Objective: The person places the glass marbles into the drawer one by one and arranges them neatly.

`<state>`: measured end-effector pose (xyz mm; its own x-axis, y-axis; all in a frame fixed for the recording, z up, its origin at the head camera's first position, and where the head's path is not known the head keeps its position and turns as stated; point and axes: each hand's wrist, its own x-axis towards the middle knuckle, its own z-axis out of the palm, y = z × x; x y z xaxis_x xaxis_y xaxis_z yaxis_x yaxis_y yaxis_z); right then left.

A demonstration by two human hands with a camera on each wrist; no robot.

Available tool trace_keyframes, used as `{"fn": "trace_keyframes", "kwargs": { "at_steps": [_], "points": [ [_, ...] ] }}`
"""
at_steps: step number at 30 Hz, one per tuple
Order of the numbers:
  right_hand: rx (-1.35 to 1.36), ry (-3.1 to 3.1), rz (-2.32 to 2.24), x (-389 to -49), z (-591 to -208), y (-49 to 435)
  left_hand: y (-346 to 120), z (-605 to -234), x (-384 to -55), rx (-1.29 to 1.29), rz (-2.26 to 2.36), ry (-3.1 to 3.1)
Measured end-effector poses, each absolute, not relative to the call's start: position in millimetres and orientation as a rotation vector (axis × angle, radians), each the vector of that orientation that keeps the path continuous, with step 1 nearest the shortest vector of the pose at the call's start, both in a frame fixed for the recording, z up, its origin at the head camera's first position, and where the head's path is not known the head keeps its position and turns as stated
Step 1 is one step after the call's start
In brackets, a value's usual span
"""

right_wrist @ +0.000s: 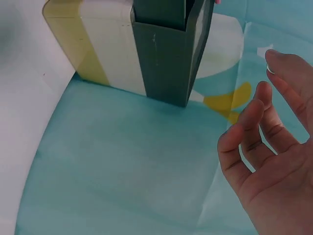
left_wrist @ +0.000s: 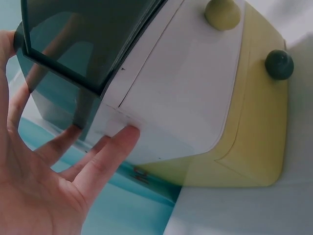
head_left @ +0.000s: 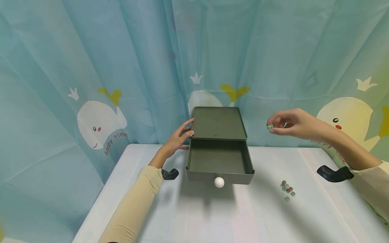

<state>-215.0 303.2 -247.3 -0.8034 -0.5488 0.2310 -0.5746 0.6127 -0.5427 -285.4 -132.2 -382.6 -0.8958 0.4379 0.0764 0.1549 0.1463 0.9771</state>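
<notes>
A small drawer cabinet [head_left: 218,123] stands on the table, its dark green top drawer [head_left: 217,162] pulled out and bare inside, with a white round knob [head_left: 219,182] in front. My left hand [head_left: 175,141] rests on the cabinet's left side, fingers spread along the wall; the left wrist view shows its fingertips [left_wrist: 129,134] against the white tier. To the right of the cabinet, my right hand [head_left: 288,123] is raised and pinches a small green glass bead [head_left: 269,127] between thumb and fingertips. In the right wrist view the fingers [right_wrist: 252,115] hide most of the bead.
Several red and green glass beads [head_left: 287,189] lie loose on the white table [head_left: 209,219], right of the drawer. Below the green tier are a white drawer with a yellow knob [left_wrist: 222,13] and a yellow drawer with a green knob [left_wrist: 279,64]. A blue curtain [head_left: 146,67] hangs behind.
</notes>
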Motion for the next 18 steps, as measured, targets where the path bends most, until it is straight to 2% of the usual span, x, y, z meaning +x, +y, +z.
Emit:
{"fn": "trace_keyframes", "kwargs": {
  "at_steps": [18],
  "points": [
    [1.214,-2.827,0.920,-235,-230,243,-134,-383,-286,0.580,1.820,2.210]
  ]
}}
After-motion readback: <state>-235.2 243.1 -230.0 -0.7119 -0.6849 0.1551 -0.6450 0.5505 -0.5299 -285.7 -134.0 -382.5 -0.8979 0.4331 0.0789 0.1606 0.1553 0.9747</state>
